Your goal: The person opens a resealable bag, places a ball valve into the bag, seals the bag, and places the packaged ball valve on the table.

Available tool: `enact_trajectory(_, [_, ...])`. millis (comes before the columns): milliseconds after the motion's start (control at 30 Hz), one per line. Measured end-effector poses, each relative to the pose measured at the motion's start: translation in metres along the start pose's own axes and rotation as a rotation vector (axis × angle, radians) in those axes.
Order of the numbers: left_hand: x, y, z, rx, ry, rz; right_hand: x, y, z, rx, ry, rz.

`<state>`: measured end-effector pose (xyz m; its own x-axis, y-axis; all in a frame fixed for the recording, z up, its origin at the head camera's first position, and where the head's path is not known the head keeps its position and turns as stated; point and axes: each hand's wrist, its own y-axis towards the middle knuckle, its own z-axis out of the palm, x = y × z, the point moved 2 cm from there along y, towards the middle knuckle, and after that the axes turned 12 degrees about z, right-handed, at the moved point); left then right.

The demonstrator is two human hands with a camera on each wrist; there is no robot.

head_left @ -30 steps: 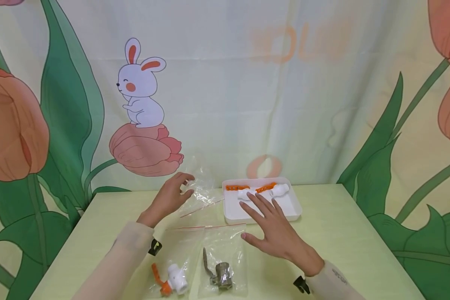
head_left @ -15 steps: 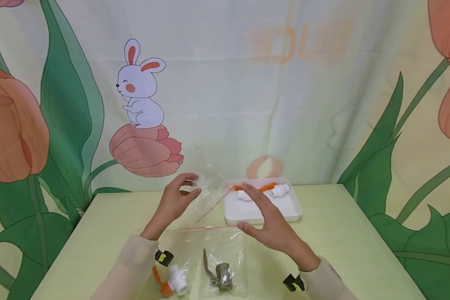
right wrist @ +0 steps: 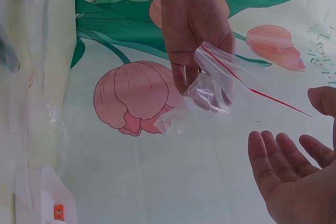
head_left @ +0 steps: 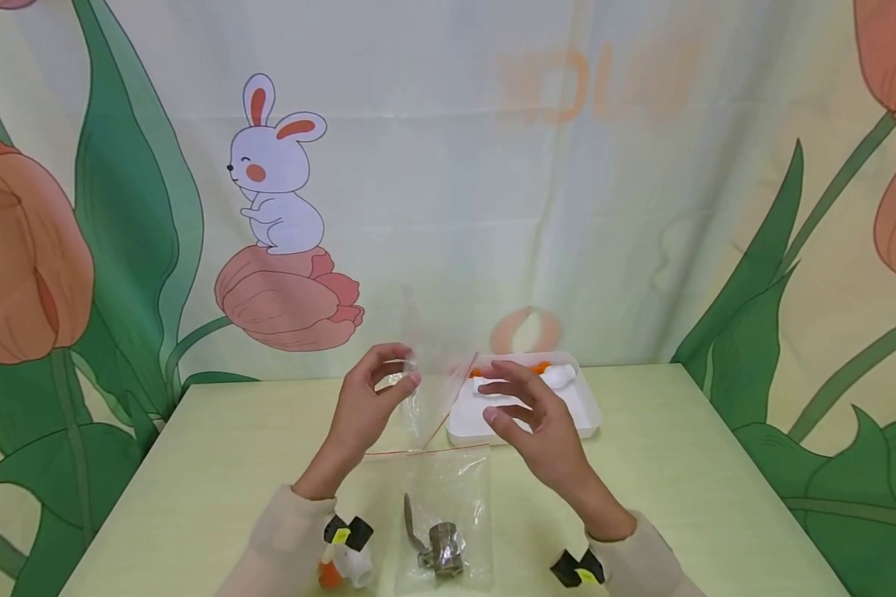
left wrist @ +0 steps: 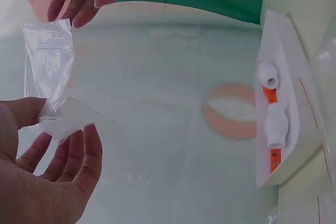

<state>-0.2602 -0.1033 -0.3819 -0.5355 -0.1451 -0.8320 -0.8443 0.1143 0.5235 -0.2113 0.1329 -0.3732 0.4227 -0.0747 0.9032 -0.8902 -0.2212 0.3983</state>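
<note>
L hand pinches 1 clear bag; R hand nr its edge, thumb & fingers apart, contact w/ bag unclear.

text: none legible | orange lettering, backdrop, up-right of printed rabbit: blurred | green lettering, same backdrop, right wrist view: too small

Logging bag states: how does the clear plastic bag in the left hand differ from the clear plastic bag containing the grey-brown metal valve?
The held bag is raised in the left hand; the valve bag lies on the pale green table. The held bag shows nothing inside; the valve bag contains the metal valve. Both are clear with a red line.
</note>
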Motion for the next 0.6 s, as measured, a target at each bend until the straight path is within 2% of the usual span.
enact_trajectory(167, [-0.005,-0.004,0.008,-0.046,-0.067,-0.024,0.004,0.001,0.005,-0.018,0.045,0.006])
enact_trajectory(367, [-0.007,-0.011,0.020,-0.034,-0.104,-0.033,0.002,0.003,0.011,-0.036,0.092,0.039])
enact_trajectory(600, [-0.007,-0.018,0.031,-0.043,-0.150,-0.041,0.001,0.001,0.013,-0.072,0.056,0.082])
